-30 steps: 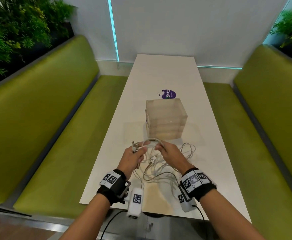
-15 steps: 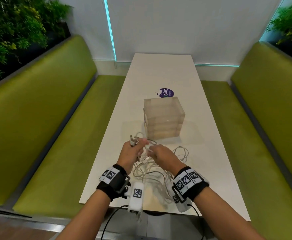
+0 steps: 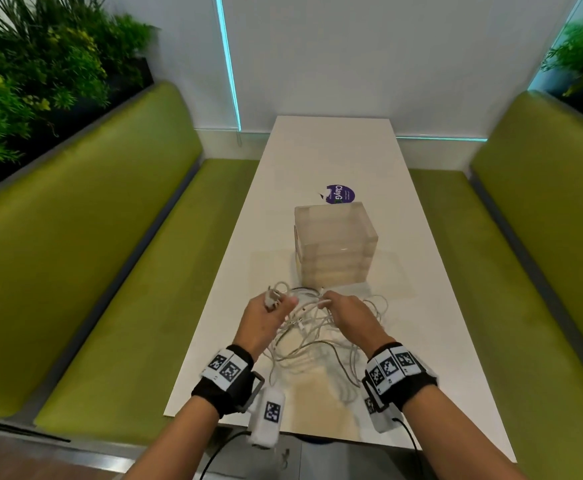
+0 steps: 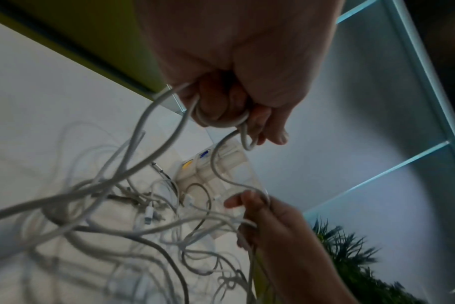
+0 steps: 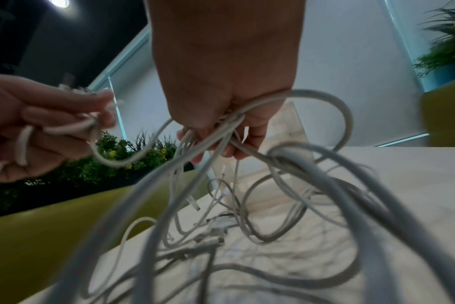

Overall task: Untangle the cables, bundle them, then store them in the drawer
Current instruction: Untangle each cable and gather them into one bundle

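Note:
A tangle of white and grey cables (image 3: pixel 312 341) lies on the near end of the white table (image 3: pixel 432 306), partly lifted between my hands. My left hand (image 3: pixel 276 303) grips a coiled cable with plug ends sticking out above the fist; the left wrist view shows the cable looped round its curled fingers (image 4: pixel 221 115). My right hand (image 3: pixel 331 303) holds several cable strands (image 5: pixel 221 131) bunched in its curled fingers. Just beyond the hands stands the translucent drawer box (image 3: pixel 335 247), with its drawers shut as far as I can tell.
A purple round sticker (image 3: pixel 340 194) lies on the table behind the box. Green benches (image 3: pixel 110 271) run along both sides, with plants (image 3: pixel 23 81) behind them. The wall closes the table's far end.
Both hands have shifted slightly left and lower. The right hand moved from a raised loop down into the cable bunch, and the tangle shifted with it.

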`<state>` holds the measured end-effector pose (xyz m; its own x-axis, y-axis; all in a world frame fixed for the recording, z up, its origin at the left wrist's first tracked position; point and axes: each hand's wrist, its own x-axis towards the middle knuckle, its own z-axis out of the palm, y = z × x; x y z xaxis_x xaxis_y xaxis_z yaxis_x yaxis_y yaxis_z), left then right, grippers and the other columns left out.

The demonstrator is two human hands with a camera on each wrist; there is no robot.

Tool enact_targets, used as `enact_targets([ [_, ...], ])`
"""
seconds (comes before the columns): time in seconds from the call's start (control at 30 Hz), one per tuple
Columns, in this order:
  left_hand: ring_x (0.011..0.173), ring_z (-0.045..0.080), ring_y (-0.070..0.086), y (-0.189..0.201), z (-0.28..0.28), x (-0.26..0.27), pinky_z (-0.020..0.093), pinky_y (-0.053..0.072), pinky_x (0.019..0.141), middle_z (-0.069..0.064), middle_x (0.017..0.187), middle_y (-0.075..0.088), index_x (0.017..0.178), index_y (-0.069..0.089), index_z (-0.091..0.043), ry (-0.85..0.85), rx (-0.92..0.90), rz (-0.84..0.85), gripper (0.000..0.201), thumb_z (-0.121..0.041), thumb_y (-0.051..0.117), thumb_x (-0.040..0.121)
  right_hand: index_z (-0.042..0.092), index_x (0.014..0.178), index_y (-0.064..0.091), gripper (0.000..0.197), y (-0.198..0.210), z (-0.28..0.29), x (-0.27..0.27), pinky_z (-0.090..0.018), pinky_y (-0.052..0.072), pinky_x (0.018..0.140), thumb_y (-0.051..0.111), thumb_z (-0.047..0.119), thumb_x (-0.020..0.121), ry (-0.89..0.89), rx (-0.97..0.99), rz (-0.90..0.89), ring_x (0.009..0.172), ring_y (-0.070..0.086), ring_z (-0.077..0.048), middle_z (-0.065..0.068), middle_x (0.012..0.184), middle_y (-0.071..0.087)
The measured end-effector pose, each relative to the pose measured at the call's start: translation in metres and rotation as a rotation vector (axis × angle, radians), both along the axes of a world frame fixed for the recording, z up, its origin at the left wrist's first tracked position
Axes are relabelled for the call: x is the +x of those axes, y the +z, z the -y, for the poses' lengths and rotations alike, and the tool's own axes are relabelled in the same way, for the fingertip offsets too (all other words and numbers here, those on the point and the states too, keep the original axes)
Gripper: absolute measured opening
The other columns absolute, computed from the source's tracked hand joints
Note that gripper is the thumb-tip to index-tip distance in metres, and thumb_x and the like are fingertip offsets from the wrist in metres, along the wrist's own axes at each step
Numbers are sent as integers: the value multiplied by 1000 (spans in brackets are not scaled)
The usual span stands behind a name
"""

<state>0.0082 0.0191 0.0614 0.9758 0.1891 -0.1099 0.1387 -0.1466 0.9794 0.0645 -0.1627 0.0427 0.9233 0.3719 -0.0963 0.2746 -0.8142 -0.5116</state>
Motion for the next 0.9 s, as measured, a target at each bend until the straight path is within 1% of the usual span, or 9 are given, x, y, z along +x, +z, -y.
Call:
enact_targets([
  [0.1, 57, 14, 44, -4, 10, 3, 28, 35, 55, -4, 62, 54, 72, 65, -24, -85, 13, 17, 14, -31, 75, 80, 14, 117, 59, 28, 10, -9, -3, -31, 41, 71, 43, 11, 95, 50, 28, 52, 98, 63, -32, -11, 107, 71],
  [0.23, 77, 7, 67, -4, 19, 7, 28, 51, 75, -7, 83, 75, 87, 72, -32, -149, 27, 45, 16, -19, 75, 80, 13, 118, 60, 30, 20, -19, -6, -32, 42, 74, 46, 13, 92, 94, 81, 67, 98, 62, -33, -14, 108, 70],
  [0.3, 75, 0, 66, -4, 17, 9, 23, 50, 72, -14, 79, 74, 85, 70, -37, -130, 99, 64, 17, -21, 73, 83, 12, 119, 60, 32, 22, -21, -5, -34, 44, 76, 45, 9, 92, 108, 47, 105, 97, 62, -34, -15, 106, 69],
  [0.33, 67, -4, 63, -4, 15, 9, 18, 48, 64, -18, 72, 72, 83, 69, -37, -131, 138, 74, 17, -21, 71, 84, 12, 120, 60, 32, 22, -21, -5, -35, 45, 77, 44, 9, 92, 117, 22, 121, 96, 63, -34, -15, 106, 69],
  [0.43, 47, -6, 48, -3, 13, 12, 12, 35, 48, -13, 58, 62, 81, 66, -27, -116, 193, 119, 7, -23, 70, 86, 12, 117, 60, 27, 22, -23, -5, -37, 46, 77, 43, 14, 96, 132, 7, 164, 95, 63, -33, -13, 105, 70],
  [0.63, 51, -5, 49, -9, 10, 13, 14, 37, 52, -11, 63, 62, 78, 65, -25, -68, 225, 128, 9, -24, 68, 87, 11, 112, 61, 26, 28, -24, -3, -35, 43, 77, 41, 21, 99, 132, 62, 160, 95, 62, -30, -11, 103, 69],
  [0.77, 54, 2, 50, -7, 5, 12, 21, 41, 55, -9, 64, 63, 79, 67, -21, -143, 318, 78, 10, -25, 65, 88, 10, 121, 59, 29, 24, -18, -3, -35, 40, 79, 41, 18, 99, 159, 15, 222, 97, 60, -31, -15, 105, 68],
  [0.83, 54, 7, 51, -2, 2, 12, 26, 43, 55, -1, 62, 62, 72, 62, -13, -65, 352, 103, 19, -24, 63, 88, 10, 119, 58, 28, 13, -9, 1, -35, 38, 74, 41, 18, 100, 127, -91, 250, 93, 60, -34, -16, 99, 68],
  [0.9, 50, 6, 45, 7, -5, 14, 28, 40, 53, 1, 57, 56, 67, 57, -7, 104, 252, 141, 27, -20, 62, 90, 10, 114, 58, 25, 4, 5, 3, -35, 38, 74, 38, 18, 101, 67, -219, 228, 92, 60, -34, -15, 98, 68],
])
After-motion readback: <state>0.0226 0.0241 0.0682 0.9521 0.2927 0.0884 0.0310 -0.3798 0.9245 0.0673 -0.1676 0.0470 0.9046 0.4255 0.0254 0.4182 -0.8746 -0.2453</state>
